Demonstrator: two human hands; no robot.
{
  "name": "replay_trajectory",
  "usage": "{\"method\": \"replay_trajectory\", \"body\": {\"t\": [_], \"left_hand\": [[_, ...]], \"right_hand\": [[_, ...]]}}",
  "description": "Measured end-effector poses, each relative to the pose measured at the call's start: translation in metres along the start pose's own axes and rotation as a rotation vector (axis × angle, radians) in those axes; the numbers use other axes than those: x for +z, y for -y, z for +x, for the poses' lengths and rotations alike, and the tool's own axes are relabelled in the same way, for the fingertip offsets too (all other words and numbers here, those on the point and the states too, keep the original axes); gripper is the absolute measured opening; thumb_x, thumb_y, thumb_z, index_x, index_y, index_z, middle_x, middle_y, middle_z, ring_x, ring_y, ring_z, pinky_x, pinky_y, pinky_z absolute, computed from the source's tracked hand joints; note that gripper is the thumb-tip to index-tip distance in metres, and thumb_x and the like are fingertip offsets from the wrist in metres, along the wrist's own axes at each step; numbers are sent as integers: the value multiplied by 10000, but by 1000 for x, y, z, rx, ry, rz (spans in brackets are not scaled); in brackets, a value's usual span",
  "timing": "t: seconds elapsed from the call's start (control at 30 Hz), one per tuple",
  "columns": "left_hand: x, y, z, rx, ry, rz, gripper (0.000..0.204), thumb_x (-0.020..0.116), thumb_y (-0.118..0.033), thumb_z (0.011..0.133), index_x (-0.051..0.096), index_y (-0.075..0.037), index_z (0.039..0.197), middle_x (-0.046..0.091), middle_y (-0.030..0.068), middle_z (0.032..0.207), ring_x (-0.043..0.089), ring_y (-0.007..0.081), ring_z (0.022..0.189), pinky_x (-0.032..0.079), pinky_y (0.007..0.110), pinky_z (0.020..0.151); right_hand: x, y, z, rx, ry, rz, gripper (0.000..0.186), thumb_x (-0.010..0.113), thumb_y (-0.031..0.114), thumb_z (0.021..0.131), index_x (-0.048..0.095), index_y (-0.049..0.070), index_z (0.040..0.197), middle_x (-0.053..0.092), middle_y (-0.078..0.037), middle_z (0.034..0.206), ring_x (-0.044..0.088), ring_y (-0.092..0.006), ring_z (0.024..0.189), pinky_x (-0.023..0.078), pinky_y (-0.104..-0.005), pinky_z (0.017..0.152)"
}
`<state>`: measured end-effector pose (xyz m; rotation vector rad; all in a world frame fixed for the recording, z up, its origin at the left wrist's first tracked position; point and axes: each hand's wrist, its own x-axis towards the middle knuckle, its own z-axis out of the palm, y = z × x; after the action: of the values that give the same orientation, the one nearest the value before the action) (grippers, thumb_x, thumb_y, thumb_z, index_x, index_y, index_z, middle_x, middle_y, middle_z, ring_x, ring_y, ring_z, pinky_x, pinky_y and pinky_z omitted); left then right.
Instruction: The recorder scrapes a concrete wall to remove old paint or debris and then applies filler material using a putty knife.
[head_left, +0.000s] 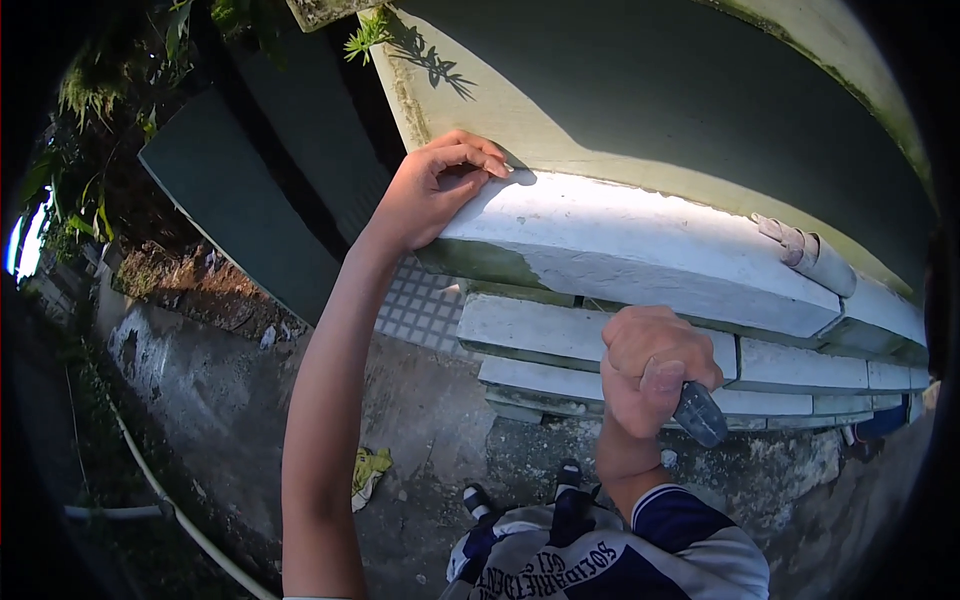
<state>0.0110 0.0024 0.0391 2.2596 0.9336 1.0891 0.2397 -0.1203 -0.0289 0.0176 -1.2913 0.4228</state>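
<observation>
Your right hand [655, 360] is clenched in front of you, its fingers wrapped around a dark handle [702, 415] whose rounded end sticks out below the thumb; the rest of it is hidden from view. This handle is above the lower white steps [590, 328], nearer to you than the white ledge [620, 225]. Your left hand [435, 190] rests at the ledge's left end, fingers bent and close to the thumb; you cannot tell whether they pinch anything small. To the right, a pale cylinder [822, 265] lies on the ledge, beside the partly shaded wall [700, 120]. Below, a yellowish scrap [370, 472] lies on the stained ground [430, 400].
</observation>
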Motion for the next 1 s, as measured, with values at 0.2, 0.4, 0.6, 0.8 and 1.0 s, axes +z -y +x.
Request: {"method": "replay_trajectory", "body": {"t": [0.2,0.4,0.6,0.8,1.0], "left_hand": [[1,3,1,-24,4,7,187,584,37,943,729,-40,1035,633,44,1188,612,155,1144,493,315,1039],[1,7,0,-3,-1,-11,196,573,44,938,729,-49,1013,631,36,1154,618,142,1091,497,292,1004],[3,-1,3,-29,1,-4,204,578,47,937,731,-59,1021,633,30,1155,615,142,1092,496,295,987],[4,5,0,2,1,3,213,576,54,933,737,-60,1013,635,26,1154,621,141,1079,501,288,986],[-2,5,3,-22,-8,-5,237,565,81,911,733,-56,1008,631,29,1168,623,139,1076,504,283,986]], "right_hand": [[5,-11,-9,14,-61,-18,299,590,143,980,453,34,738,462,-20,520,432,-161,414,468,-347,442],[10,-19,-7,86,-51,-19,358,561,186,1008,431,47,705,445,-10,510,399,-135,406,413,-320,412],[0,-51,-37,105,-62,-99,352,599,174,984,447,43,695,449,-13,504,412,-142,399,412,-319,409],[10,8,-21,46,-79,20,343,614,185,975,459,57,697,485,-21,501,448,-157,398,456,-345,432],[1,1,-7,64,-51,89,359,619,184,980,443,60,693,443,-2,499,393,-147,384,420,-323,415]]}}
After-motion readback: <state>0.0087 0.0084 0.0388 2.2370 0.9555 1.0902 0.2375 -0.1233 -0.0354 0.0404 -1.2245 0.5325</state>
